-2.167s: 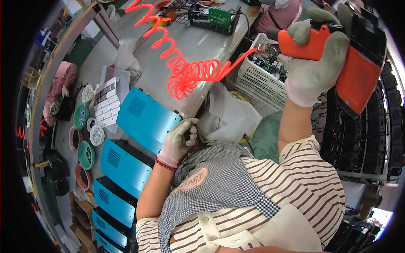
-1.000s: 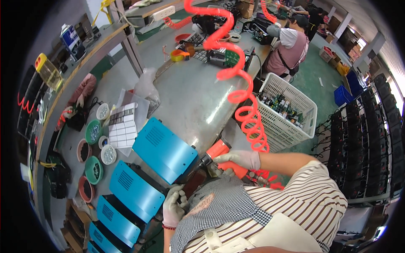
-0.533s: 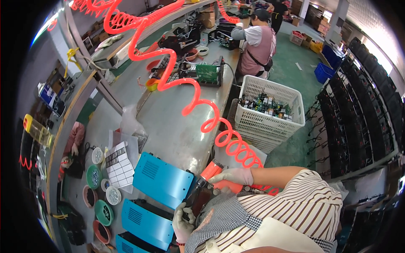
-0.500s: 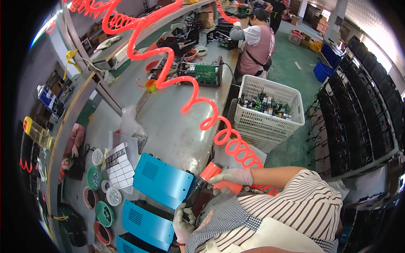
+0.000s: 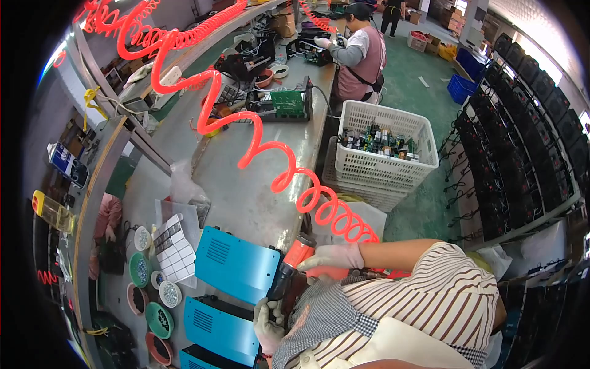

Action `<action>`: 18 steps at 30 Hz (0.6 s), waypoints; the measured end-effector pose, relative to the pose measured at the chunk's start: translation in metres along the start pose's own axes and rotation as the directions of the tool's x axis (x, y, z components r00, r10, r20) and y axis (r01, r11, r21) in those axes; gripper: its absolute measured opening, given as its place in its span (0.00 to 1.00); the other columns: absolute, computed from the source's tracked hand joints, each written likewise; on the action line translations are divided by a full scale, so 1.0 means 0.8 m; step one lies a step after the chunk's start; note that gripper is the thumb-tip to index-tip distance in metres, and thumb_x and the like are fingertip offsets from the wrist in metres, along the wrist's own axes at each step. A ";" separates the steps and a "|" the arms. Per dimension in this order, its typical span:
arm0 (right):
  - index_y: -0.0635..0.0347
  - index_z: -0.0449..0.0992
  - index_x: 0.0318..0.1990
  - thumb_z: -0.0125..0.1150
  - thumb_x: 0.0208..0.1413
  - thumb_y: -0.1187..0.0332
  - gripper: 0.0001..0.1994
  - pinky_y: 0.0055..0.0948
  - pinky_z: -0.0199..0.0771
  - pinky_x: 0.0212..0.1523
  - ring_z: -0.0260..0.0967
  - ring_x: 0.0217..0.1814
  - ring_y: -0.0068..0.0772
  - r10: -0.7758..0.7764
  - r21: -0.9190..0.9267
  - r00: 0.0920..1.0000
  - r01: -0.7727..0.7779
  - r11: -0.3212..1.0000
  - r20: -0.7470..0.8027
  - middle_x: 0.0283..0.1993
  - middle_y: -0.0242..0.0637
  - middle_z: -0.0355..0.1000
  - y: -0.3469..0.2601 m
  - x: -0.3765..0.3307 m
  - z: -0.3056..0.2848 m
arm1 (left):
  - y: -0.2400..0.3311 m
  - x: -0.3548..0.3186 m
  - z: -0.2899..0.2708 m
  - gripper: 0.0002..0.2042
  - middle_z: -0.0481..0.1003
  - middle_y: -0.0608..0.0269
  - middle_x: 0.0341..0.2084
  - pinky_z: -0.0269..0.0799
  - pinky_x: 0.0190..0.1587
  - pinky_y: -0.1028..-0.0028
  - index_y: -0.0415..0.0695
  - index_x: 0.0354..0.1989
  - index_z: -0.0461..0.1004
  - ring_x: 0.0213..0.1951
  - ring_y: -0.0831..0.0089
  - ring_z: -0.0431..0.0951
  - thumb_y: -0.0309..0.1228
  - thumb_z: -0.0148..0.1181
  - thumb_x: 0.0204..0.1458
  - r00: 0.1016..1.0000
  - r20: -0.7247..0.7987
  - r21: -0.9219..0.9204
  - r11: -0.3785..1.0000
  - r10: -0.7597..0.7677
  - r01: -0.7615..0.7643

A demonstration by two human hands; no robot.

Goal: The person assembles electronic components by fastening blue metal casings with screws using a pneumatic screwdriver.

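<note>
Driver (image 5: 299, 251) near bench (image 5: 239, 200) right edge, our right hand (image 5: 332, 259) fingers clamped round it. Left hand (image 5: 268, 326) fingers curled beside blue casing (image 5: 236, 265); whether gripping, we cannot tell.

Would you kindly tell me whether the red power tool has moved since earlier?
Yes: the red power tool has gone from right of the white crate to its lower left, beside a blue casing.

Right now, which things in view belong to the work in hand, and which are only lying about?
Seemingly in use:
red driver, in the right grip
red coiled hose
uppermost blue-panelled unit

Seemingly lying about:
white crate
blue bin
yellow-capped bottle
</note>
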State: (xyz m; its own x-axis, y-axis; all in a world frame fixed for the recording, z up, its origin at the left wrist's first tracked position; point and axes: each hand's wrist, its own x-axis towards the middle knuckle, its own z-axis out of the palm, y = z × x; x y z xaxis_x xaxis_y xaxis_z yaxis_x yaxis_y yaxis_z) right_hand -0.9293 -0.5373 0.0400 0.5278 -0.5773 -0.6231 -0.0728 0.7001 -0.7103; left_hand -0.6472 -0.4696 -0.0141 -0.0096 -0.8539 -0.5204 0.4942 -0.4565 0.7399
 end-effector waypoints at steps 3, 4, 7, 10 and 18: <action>0.60 0.77 0.37 0.56 0.61 0.51 0.18 0.23 0.70 0.25 0.68 0.24 0.20 -0.150 -0.042 0.989 0.150 0.988 0.000 0.30 0.30 0.74 0.020 0.010 -0.005 | -0.003 0.009 -0.012 0.15 0.74 0.61 0.33 0.63 0.26 0.81 0.35 0.52 0.68 0.27 0.79 0.68 0.34 0.49 0.64 0.999 0.039 0.000 1.000 -0.023 0.023; 0.62 0.79 0.36 0.55 0.62 0.53 0.19 0.23 0.72 0.29 0.70 0.28 0.22 -0.252 -0.068 0.968 0.252 0.965 0.005 0.29 0.30 0.75 0.027 0.014 -0.006 | -0.005 0.011 -0.015 0.14 0.75 0.61 0.34 0.63 0.26 0.81 0.35 0.51 0.68 0.27 0.79 0.68 0.33 0.50 0.64 0.999 0.048 -0.007 1.000 -0.025 0.025; 0.62 0.79 0.36 0.55 0.62 0.53 0.19 0.22 0.71 0.27 0.70 0.25 0.22 -0.019 0.010 1.000 0.019 1.000 0.013 0.29 0.31 0.75 -0.019 -0.018 0.014 | -0.004 0.005 -0.009 0.13 0.75 0.61 0.35 0.64 0.26 0.82 0.36 0.51 0.68 0.27 0.80 0.69 0.32 0.52 0.63 1.000 0.012 -0.030 0.999 -0.028 0.028; 0.62 0.80 0.35 0.55 0.62 0.51 0.20 0.21 0.70 0.23 0.68 0.22 0.19 -0.294 -0.040 0.956 0.295 0.955 0.022 0.28 0.32 0.74 0.007 0.000 0.015 | 0.001 0.003 0.002 0.13 0.76 0.60 0.35 0.65 0.27 0.83 0.37 0.51 0.68 0.27 0.80 0.70 0.30 0.54 0.62 0.999 -0.019 -0.036 0.999 -0.038 0.037; 0.61 0.80 0.37 0.55 0.62 0.49 0.21 0.21 0.70 0.24 0.68 0.24 0.19 -0.045 -0.120 0.999 0.048 0.992 0.024 0.27 0.29 0.73 -0.009 -0.012 0.020 | -0.002 0.003 -0.014 0.11 0.71 0.66 0.29 0.64 0.26 0.82 0.40 0.42 0.69 0.26 0.81 0.67 0.36 0.55 0.62 0.995 0.087 -0.014 0.998 -0.057 0.059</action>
State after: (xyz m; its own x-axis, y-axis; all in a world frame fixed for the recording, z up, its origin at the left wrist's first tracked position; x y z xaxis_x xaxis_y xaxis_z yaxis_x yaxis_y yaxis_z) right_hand -0.9202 -0.5302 0.0562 0.5508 -0.5978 -0.5824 -0.1485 0.6164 -0.7733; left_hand -0.6386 -0.4680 -0.0212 -0.1136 -0.8447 -0.5230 0.5047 -0.5025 0.7020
